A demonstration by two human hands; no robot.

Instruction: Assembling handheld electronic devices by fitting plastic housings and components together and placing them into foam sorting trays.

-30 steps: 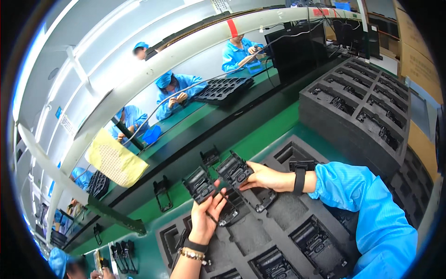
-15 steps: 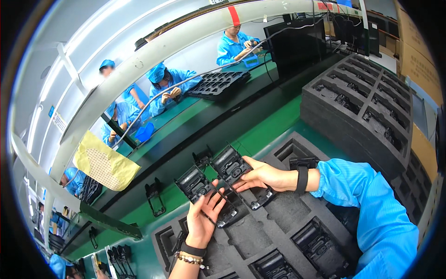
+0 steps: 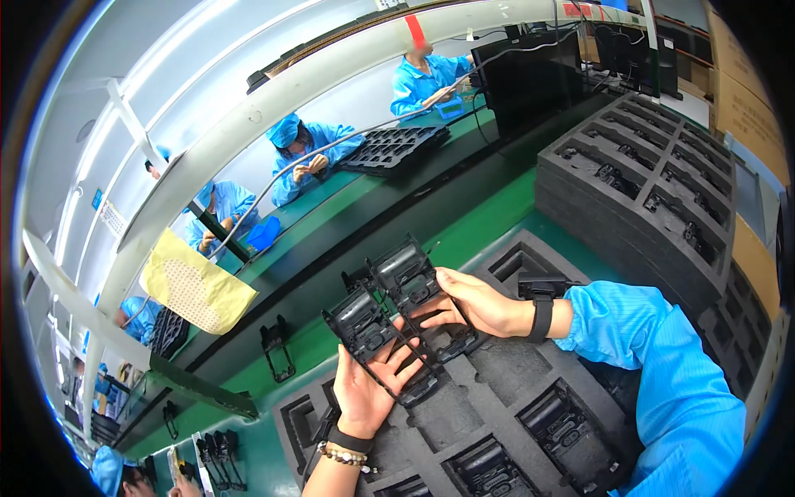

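Observation:
Side by side above a grey foam tray [image 3: 499, 383], two black plastic frame-shaped parts are held up and tilted. My left hand [image 3: 364, 391] is closed on the left frame [image 3: 362, 325], its thumb at the edge and its fingers behind. Gripped by its right edge, the right frame [image 3: 406, 275] is in my right hand [image 3: 484, 306], thumb in front. The two frames nearly touch; I cannot tell whether they do. More black frames [image 3: 571, 424] lie in tray pockets below, and other pockets show bare foam.
A stack of foam trays [image 3: 633, 219] with black parts stands at the right. Another black frame [image 3: 277, 348] lies on the green bench at left. A yellow sheet [image 3: 197, 286] hangs from a pale rail. Co-workers in blue [image 3: 306, 157] sit across the bench, near a monitor [image 3: 530, 87].
Both frames have been tipped so that their upper ends show more face-on, and they have risen slightly. The fingers have shifted a little around them. Both hands still hold them.

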